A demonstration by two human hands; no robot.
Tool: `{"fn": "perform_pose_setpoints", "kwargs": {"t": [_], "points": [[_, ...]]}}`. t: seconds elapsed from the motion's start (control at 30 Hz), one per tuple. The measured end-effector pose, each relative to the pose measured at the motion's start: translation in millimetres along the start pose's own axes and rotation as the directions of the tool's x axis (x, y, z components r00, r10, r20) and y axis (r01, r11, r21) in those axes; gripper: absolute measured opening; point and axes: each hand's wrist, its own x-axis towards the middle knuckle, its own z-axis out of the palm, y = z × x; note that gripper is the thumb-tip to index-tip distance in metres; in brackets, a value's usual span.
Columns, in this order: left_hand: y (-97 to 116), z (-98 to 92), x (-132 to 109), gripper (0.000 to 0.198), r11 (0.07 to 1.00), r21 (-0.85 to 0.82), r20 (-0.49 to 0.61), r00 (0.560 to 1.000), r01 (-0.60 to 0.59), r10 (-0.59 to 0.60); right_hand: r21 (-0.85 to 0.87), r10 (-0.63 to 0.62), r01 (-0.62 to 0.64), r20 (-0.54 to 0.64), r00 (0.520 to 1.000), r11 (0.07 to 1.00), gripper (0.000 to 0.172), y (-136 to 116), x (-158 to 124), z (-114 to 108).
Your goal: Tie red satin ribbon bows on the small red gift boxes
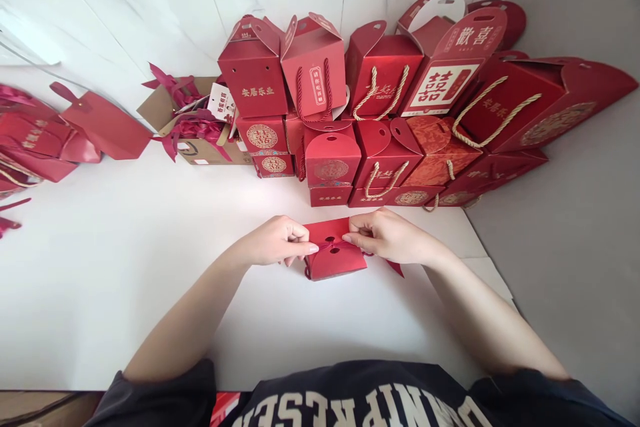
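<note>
A small red gift box (334,260) with two round holes in its top flap sits on the white table (125,267) in front of me. A dark red ribbon (395,267) runs across the box top and trails out to the right. My left hand (277,240) pinches the ribbon at the box's left side, fingers closed. Closed on the ribbon from the right, my right hand (387,237) rests against the box top.
Stacked red gift boxes with rope handles (380,113) line the wall behind. A cardboard carton full of dark red ribbons (195,127) stands at back left. More red boxes (35,140) lie at the far left. The table's right edge (480,240) drops to grey floor.
</note>
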Motion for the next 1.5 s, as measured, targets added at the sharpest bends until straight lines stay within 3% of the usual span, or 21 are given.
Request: {"fn": "perform_pose_setpoints", "kwargs": {"t": [0.13,0.27,0.37,0.53,0.67,0.73,0.87,1.07,1.13,1.27,1.37,1.43,1.5], "points": [[-0.3,-10.6,-4.4,0.030,0.997,-0.072,0.181,0.983,-0.025,0.038,0.020,0.074,-0.074,-0.006,0.997,0.997,0.034,0.8,-2.1,-7.3],[-2.4,-20.7,-10.0,0.025,0.997,-0.052,0.248,0.966,-0.063,0.074,0.175,0.075,-0.100,0.146,0.986,0.980,0.033,5.9,-5.0,-16.6],[-5.4,-23.5,-11.5,0.023,0.992,-0.032,0.211,0.969,-0.124,0.128,0.226,0.043,-0.102,0.251,0.967,0.969,0.035,9.5,-5.9,-19.3],[-4.4,-20.7,-8.9,0.021,0.988,-0.061,0.146,0.978,-0.141,0.149,0.228,0.006,-0.065,0.251,0.968,0.972,0.038,11.1,-0.4,-14.9],[-5.2,-11.2,-0.1,0.015,0.940,-0.231,0.123,0.951,-0.250,0.283,0.297,-0.041,-0.040,0.263,0.964,0.954,0.036,12.7,4.2,-9.7],[-8.2,-5.8,4.8,0.017,0.907,-0.347,0.149,0.941,-0.238,0.304,0.332,-0.050,-0.044,0.270,0.962,0.942,0.036,13.2,4.8,-7.8],[-10.7,1.6,8.1,0.027,0.882,-0.451,0.122,0.970,-0.136,0.212,0.357,-0.047,-0.051,0.262,0.964,0.933,0.037,11.1,3.8,-6.1],[-5.1,11.2,8.3,0.033,0.911,-0.403,-0.037,0.996,-0.090,0.082,0.336,-0.065,-0.014,0.222,0.973,0.942,0.030,8.4,2.2,-4.5],[-2.9,9.9,6.8,0.033,0.925,-0.368,-0.044,0.996,-0.089,0.078,0.328,-0.063,-0.009,0.210,0.976,0.945,0.022,9.4,1.8,-3.9],[-0.5,-13.3,-15.7,0.036,0.953,-0.275,0.114,0.980,-0.130,0.166,0.303,-0.058,-0.005,0.200,0.978,0.953,0.022,11.1,0.9,-4.8],[-3.6,-42.0,-49.6,0.060,0.970,-0.217,0.297,0.939,-0.113,0.176,0.267,-0.079,0.024,0.198,0.977,0.963,0.032,9.7,-0.3,-7.9],[-5.3,-57.7,-69.9,0.070,0.987,-0.118,0.221,0.966,-0.112,0.136,0.261,-0.093,0.037,0.204,0.975,0.965,0.036,7.7,-1.3,-10.1],[-4.0,-65.1,-79.3,0.061,0.995,0.047,0.001,0.996,-0.090,0.090,0.279,-0.087,0.024,0.214,0.973,0.960,0.038,5.4,-2.1,-11.2]]}}
